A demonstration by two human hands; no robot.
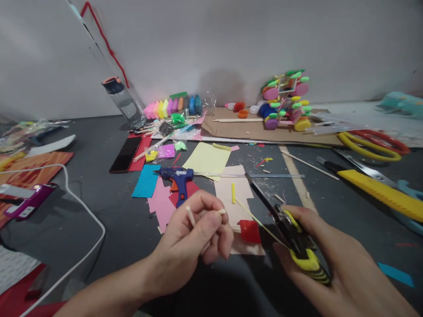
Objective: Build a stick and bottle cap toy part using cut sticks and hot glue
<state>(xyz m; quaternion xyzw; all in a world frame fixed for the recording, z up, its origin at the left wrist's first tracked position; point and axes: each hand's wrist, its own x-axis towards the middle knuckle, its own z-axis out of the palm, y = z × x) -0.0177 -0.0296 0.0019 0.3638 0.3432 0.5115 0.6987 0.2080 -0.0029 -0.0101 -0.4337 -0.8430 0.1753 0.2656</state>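
My left hand (194, 242) is closed, pinching a short pale wooden stick (220, 212) between thumb and fingertips. Another stick end (189, 213) pokes up beside the thumb; whether both ends are one piece is hidden. To the right, my right hand (340, 259) grips long-nosed pliers (297, 240) with yellow and black handles, their dark jaws angled up and left. A red piece (250, 231) with pale sticks lies just behind my left hand. A thin yellow strip (256, 218) runs on the table toward the pliers.
A blue glue gun (181, 178) lies on coloured paper, its clear glue stick trailing right. Yellow-handled scissors (368, 147) and a yellow cutter (383, 191) are at right. A water bottle (124, 103), phone (126, 154) and coloured wheeled models (286, 103) stand or lie farther back.
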